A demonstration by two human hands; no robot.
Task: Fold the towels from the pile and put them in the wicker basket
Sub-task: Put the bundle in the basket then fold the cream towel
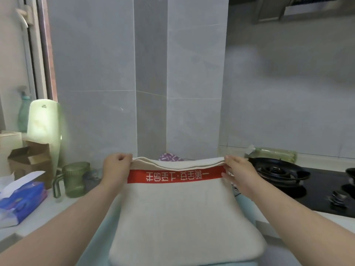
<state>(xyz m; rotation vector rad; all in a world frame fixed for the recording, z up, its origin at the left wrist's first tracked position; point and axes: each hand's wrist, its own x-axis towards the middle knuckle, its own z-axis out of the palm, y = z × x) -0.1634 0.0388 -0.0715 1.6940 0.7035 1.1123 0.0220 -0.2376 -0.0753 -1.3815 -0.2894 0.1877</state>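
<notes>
Head camera looked down on a cream towel (184,217) that filled the 6 o'clock part of the view. It lay folded double on the counter (48,210), its fold nearest the person and its open edges away. A pale blue layer (99,242) showed beneath it; what that was could not be told. A red band with white characters (176,176) ran across the towel near its far edge.

At 9 o'clock of the towel's far edge the left hand (117,167) gripped the corner, fingers curled over both layers. At 3 o'clock the right hand (238,169) pinched the opposite corner, thumb on top and fingers under the edge beside the red band. The far edge was lifted slightly between the two hands.

Toward 8 o'clock lay a blue tissue pack (21,202), and beyond it a green glass mug (75,179) and an open cardboard box (28,160). Toward 3 o'clock sat a black stove burner (276,169), with a plastic bottle (274,153) lying on its side behind it.

Just past the towel at 12 o'clock, a purple patterned cloth (170,157) peeked out against the grey tiled wall (149,73).
</notes>
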